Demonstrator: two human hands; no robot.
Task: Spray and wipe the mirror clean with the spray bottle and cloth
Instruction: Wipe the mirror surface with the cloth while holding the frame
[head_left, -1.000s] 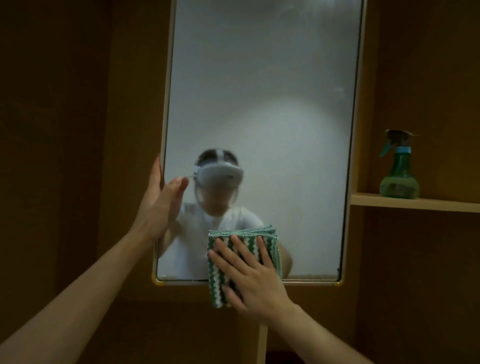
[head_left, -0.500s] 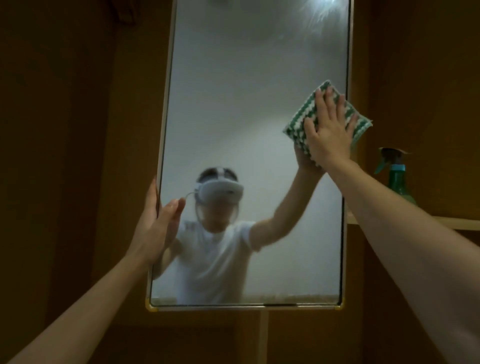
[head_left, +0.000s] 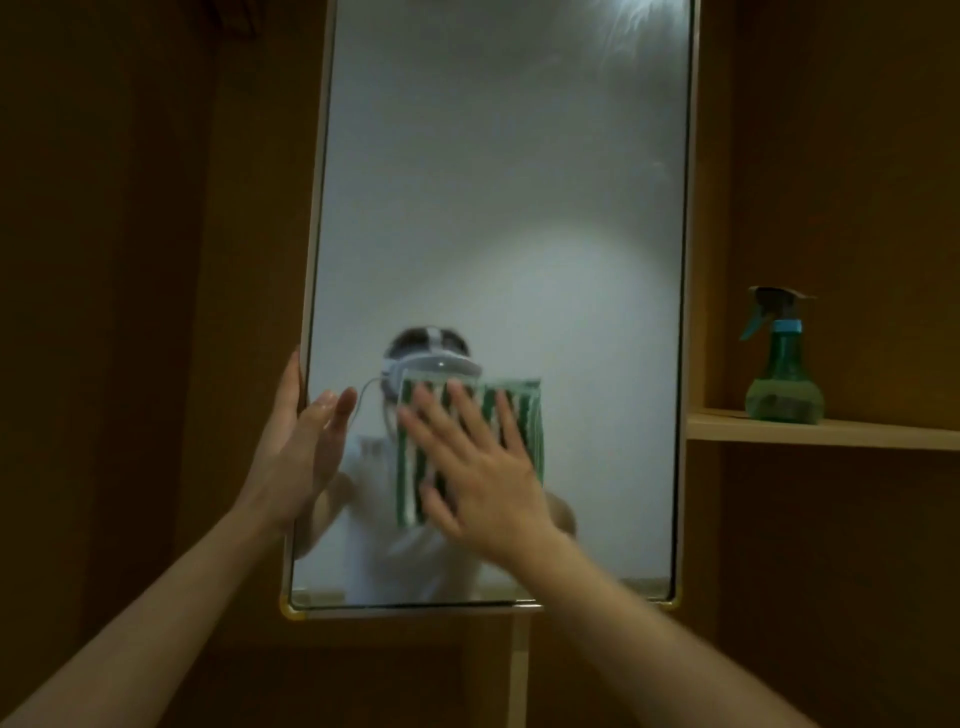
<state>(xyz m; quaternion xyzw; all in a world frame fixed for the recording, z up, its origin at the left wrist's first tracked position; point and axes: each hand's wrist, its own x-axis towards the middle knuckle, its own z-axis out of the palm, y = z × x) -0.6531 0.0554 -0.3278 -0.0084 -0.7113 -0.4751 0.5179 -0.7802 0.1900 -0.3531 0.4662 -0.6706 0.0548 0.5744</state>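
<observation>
A tall mirror (head_left: 498, 208) in a pale frame hangs on a brown wooden wall. My right hand (head_left: 478, 467) lies flat, fingers spread, pressing a green-and-white striped cloth (head_left: 519, 410) against the lower middle of the glass. My left hand (head_left: 298, 447) grips the mirror's left edge, with the thumb behind the frame and the fingers on the glass. A green spray bottle (head_left: 782, 364) with a blue collar stands untouched on the shelf to the right. The glass reflects a person in a white shirt wearing a headset.
A light wooden shelf (head_left: 857, 434) juts out right of the mirror at hand height. Dark wooden panels fill the left side and the space below. A pale vertical strip (head_left: 518, 670) runs down under the mirror's bottom edge.
My right hand has swept the cloth from the mirror's upper right edge down to the lower middle. One second ago it was at the bottom edge. The left hand stays on the frame.
</observation>
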